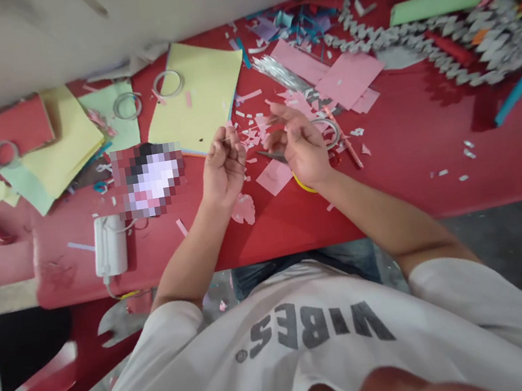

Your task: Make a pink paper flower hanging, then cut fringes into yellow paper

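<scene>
Where pink paper scraps (253, 147) litter the red table (408, 159), the left hand (224, 168) pinches a thin paper strip (250, 126). The right hand (295, 144) is clamped on yellow-handled scissors (272, 156).

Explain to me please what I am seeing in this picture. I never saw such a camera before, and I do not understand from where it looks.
This picture comes from one camera worn on a person's head. It looks forward and down, so you see the person's own chest and arms from above. There is no machine here, only two bare hands: the left hand and the right hand. A thin strip seems to run between them, but it is too small to see clearly. The hands are above a red table. On it lie a yellow paper sheet, a pink paper sheet, a tape roll, paper scraps and a long gray paper chain.
</scene>
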The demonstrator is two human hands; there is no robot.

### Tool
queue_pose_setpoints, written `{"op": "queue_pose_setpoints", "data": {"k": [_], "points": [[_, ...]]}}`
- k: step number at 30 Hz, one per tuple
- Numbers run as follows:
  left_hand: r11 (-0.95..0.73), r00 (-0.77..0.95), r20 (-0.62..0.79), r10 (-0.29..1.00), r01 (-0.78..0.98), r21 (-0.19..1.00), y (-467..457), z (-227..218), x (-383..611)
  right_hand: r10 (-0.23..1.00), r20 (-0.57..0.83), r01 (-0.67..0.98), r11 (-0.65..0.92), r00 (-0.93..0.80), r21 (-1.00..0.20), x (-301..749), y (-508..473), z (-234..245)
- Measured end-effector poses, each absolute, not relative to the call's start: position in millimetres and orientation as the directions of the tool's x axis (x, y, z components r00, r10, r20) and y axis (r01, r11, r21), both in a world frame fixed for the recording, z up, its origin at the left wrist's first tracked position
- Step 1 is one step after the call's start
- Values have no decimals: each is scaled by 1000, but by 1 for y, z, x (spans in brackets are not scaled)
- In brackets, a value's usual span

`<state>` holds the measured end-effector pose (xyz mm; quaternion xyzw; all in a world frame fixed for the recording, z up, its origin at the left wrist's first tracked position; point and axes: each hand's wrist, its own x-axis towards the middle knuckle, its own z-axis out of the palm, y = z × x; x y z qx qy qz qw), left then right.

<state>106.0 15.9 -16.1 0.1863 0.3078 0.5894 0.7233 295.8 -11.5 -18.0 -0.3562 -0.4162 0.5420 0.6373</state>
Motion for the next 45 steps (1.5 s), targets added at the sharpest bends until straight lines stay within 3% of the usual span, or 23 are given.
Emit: {"op": "queue_pose_setpoints", "data": {"k": [7, 17, 22, 28, 33, 45], "points": [[289, 146, -280, 949, -759, 583, 3, -12, 117, 999, 23, -501, 42, 44, -865, 290, -19, -12], [193, 124, -147, 981, -660, 726, 3, -27, 111, 996, -93, -614, -70, 6, -786, 292, -19, 1], [149, 142, -70, 987, -687, 711, 2, -25, 107, 990, -135, -564, -95, 29, -820, 291, -18, 5], [255, 147, -212, 966, -676, 691, -5, -11, 106, 981, -190, -632, -174, -42, -755, 292, -22, 5], [330, 253, -212, 944, -716, 615, -12, -1, 109, 968, -218, -694, -244, -127, -678, 293, -21, 5], [379, 143, -369, 918, -588, 715, -15, 5, 117, 932, -310, -683, -350, -187, -641, 296, -22, 9]]}}
